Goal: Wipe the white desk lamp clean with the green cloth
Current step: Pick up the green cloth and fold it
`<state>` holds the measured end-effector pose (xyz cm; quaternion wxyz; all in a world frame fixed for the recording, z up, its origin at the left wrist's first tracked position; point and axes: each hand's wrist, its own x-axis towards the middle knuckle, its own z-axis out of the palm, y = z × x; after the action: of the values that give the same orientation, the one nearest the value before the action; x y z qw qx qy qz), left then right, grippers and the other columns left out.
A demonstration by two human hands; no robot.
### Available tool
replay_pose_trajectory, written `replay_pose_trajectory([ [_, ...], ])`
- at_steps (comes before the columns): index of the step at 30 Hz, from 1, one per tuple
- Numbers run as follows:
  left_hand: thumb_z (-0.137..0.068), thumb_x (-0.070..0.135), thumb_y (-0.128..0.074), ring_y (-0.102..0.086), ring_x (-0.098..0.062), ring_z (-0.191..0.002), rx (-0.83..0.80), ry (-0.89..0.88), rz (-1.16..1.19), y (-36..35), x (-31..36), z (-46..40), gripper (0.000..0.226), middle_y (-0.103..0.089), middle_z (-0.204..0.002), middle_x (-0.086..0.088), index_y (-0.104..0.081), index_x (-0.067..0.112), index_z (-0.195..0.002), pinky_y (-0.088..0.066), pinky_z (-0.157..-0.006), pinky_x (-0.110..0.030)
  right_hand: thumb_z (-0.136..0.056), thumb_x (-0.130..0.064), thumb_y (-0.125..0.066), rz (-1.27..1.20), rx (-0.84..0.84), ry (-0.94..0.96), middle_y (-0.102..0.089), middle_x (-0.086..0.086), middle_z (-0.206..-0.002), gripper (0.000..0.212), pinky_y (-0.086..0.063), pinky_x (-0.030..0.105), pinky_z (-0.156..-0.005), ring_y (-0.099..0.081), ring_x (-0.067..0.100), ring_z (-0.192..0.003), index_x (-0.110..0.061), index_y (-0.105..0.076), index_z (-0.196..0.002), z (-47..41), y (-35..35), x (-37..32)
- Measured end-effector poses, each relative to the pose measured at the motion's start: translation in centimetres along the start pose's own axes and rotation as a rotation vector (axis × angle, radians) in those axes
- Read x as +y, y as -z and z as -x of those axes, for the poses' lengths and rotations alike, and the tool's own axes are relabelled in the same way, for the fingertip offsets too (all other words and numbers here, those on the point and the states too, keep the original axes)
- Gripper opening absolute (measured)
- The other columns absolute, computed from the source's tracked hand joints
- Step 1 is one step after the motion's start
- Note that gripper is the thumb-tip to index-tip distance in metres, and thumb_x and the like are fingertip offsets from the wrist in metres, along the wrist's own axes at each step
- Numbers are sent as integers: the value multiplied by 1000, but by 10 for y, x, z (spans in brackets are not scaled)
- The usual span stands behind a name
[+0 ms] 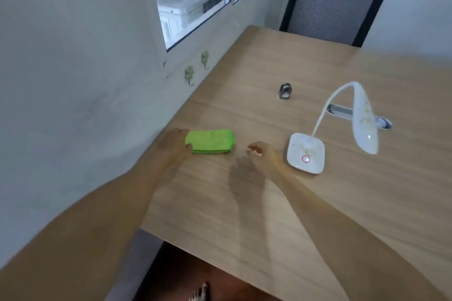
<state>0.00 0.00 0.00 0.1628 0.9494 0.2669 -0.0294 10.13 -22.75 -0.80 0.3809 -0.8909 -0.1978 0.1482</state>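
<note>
A folded green cloth (210, 141) lies flat on the wooden desk (293, 203) near its left edge. My left hand (175, 142) rests at the cloth's left end, fingers touching it; whether it grips the cloth is unclear. My right hand (261, 153) hovers just right of the cloth, fingers loosely curled and apart, holding nothing. The white desk lamp (307, 153) stands to the right of that hand, with a square base, a red ring button, a bent neck and a drooping head (365, 122) marked with brownish smudges.
A small metal clip-like object (285, 91) stands further back on the desk. A grey cable slot (342, 111) is set into the desk behind the lamp. A black mesh chair (330, 12) is at the far end. The wall with two green hooks (189, 73) runs along the left.
</note>
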Motion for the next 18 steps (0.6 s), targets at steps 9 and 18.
replay_pose_trajectory([
  [9, -90, 22, -51, -42, -29, -135, -103, 16, 69, 0, -9, -31, 58, -43, -148, -16, -36, 8, -145, -35, -108, -28, -83, -25, -67, -27, -11, -297, -61, 15, -128, 54, -44, 31, -96, -55, 29, -119, -2, -51, -129, -55, -47, -41],
  [18, -66, 18, -63, -58, -30, -107, -223, 71, 38, 1, -8, -46, 36, -67, -108, -14, -70, 15, -101, -43, -72, -22, -71, -3, -67, -219, -119, -404, -60, 7, -68, 11, -43, 27, -56, -57, 22, -69, -8, -70, -80, -67, -55, -33],
])
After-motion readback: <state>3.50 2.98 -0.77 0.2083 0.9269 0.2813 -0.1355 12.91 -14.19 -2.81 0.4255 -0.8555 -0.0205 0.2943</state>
